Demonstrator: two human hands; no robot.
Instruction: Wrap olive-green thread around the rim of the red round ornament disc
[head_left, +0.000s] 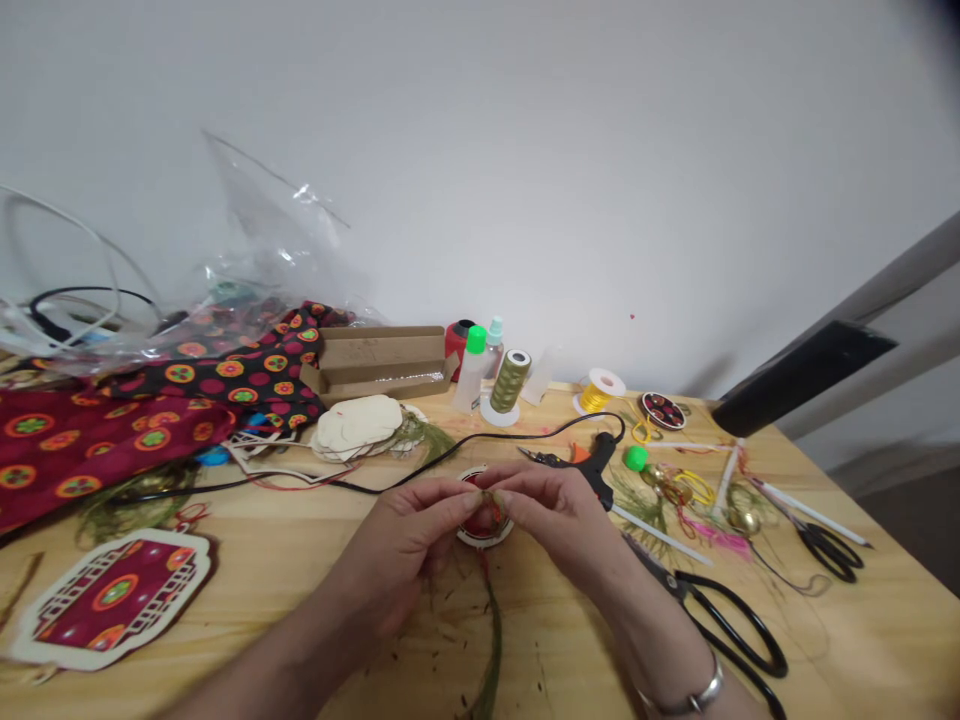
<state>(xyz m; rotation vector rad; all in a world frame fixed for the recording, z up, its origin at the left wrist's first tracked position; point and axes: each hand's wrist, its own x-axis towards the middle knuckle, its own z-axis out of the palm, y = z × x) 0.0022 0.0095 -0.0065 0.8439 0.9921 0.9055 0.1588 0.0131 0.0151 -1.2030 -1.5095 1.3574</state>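
In the lower middle of the frame, a round red ornament (480, 524) with a pale rim is held just above the wooden surface (300, 540). The left hand (416, 540) comes in from the lower left and the right hand (559, 515) from the lower right. Each grip is closed, thumb and forefinger pinched together on the ornament's upper edge, where a tuft of olive-green thread sits. The fingertips of the two hands nearly meet there. A long olive-green strand (491, 640) hangs from the ornament toward the bottom edge. A silver bracelet (705, 692) circles the right wrist.

Just right of the right hand lies a black glue gun (600, 462), and its black cord (420, 468) runs left behind the hands. Large black scissors (724, 620) lie at lower right, with smaller scissors (829, 545) farther right. A green pompom (636, 458) sits beside the glue gun.

Along the wall stand an olive thread spool (511, 380), a green-capped bottle (472, 368), a yellow cord spool (600, 390) and an open cardboard box (382, 362). Red patterned fabric (90, 430) fills the left, and a lantern-shaped cutout (112, 598) lies at lower left.
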